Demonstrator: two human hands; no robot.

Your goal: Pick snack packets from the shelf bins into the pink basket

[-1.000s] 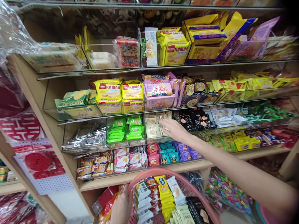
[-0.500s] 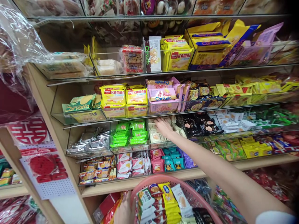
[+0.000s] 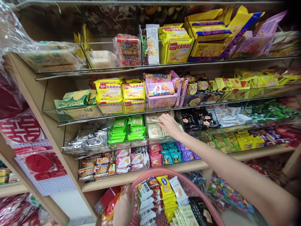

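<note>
My right hand (image 3: 169, 126) is inside a clear shelf compartment, its fingers closed on the edge of a cream snack packet (image 3: 153, 119). More cream packets (image 3: 155, 131) lie below it in the same compartment. At the lower left, my left hand (image 3: 124, 205) grips the rim of a pink plastic basket (image 3: 164, 172); its fingertips are partly hidden. Inside the basket are yellow packets (image 3: 168, 201), cream packets (image 3: 184, 216), a white packet (image 3: 178, 190), black packets (image 3: 204, 212) and green-and-white packets (image 3: 144, 191).
Bright green packets (image 3: 136, 128) and black packets (image 3: 191, 121) fill the neighbouring compartments. Above runs a shelf with yellow Kaman packs (image 3: 108, 89), its clear front edge close over my hand. A wooden ledge (image 3: 108, 182) juts out behind the basket.
My right hand has gone from lying flat over the cream packets to pinching one and drawing back slightly. The view has shifted downward, showing more of the basket.
</note>
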